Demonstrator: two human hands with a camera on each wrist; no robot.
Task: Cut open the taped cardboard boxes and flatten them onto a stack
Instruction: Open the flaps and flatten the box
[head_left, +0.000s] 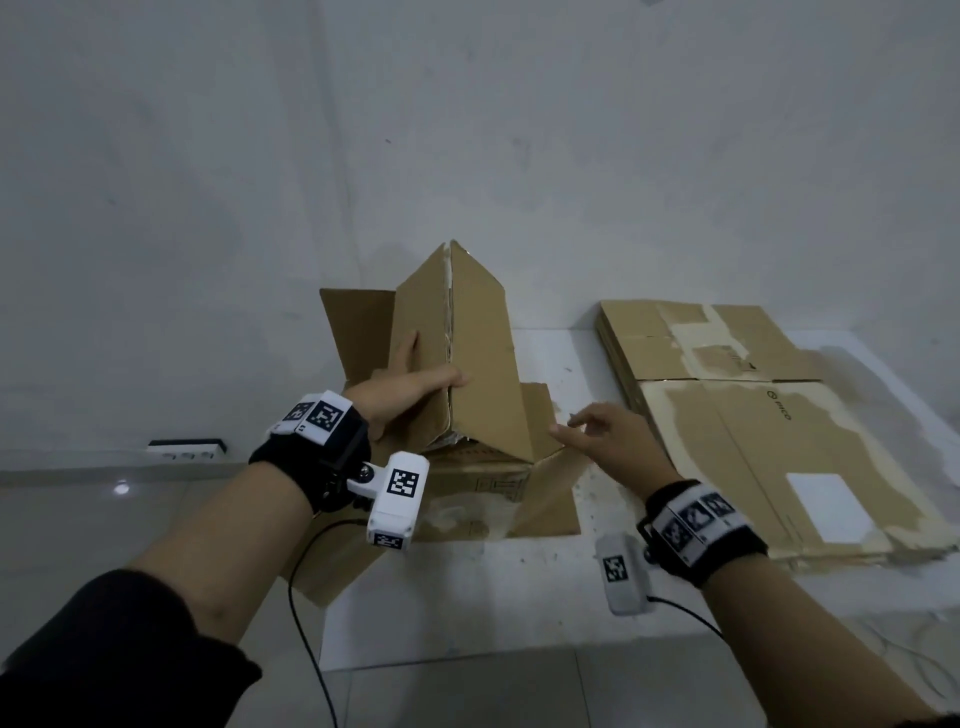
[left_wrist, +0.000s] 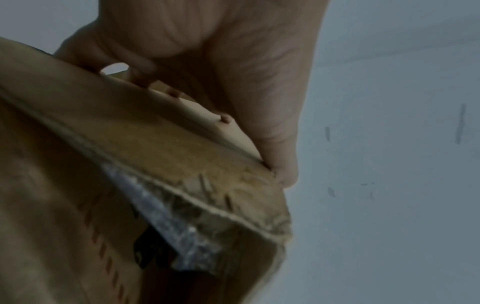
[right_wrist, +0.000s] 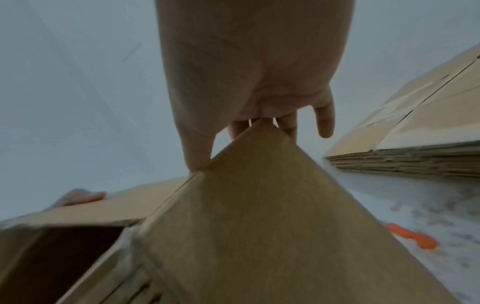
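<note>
An opened cardboard box stands in the middle of the white platform with two flaps raised together into a peak. My left hand grips those raised flaps, thumb on the near face and fingers behind; the left wrist view shows my left hand curled over the flap's torn edge. My right hand hovers with loosely spread fingers at the corner of the box's right flap, holding nothing. In the right wrist view that flap fills the foreground below my right hand. Whether it touches, I cannot tell.
A stack of flattened boxes lies on the platform to the right, also visible as the stack in the right wrist view. An orange object lies on the platform near it. A power strip sits by the wall at left.
</note>
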